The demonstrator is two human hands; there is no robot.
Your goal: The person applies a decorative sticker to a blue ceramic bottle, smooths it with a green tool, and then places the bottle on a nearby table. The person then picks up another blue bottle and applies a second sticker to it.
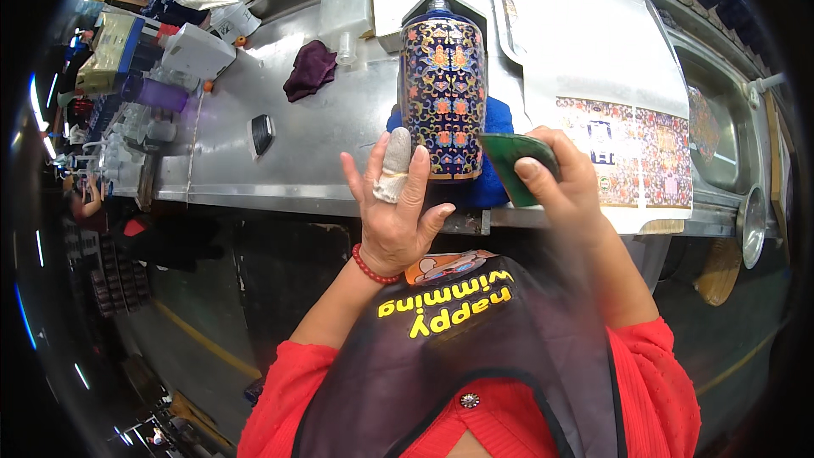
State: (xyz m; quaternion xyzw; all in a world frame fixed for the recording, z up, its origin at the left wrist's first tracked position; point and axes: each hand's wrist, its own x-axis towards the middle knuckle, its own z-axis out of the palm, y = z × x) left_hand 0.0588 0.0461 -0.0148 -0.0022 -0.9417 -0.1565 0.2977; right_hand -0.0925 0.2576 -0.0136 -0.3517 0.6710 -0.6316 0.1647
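A dark blue bottle-shaped vase [445, 93] with a gold, orange and red floral pattern lies on a blue cloth [500, 119], its neck pointing away from me. At its near end, my left hand [394, 212] has its fingers spread and holds nothing; whether a fingertip touches the vase I cannot tell. One finger wears a grey cover [396, 153] with a whitish band below. In my right hand [564, 178], close to the vase's right side, is a flat green scraper [517, 165], gripped between thumb and fingers.
To the right lie patterned decal sheets [623, 153] beside white paper [602, 51] and a metal basin [721, 110]. On the metal table [229, 119] are a crumpled dark purple cloth [311, 69], a small black-and-white object [262, 135] and a clear cup [346, 49].
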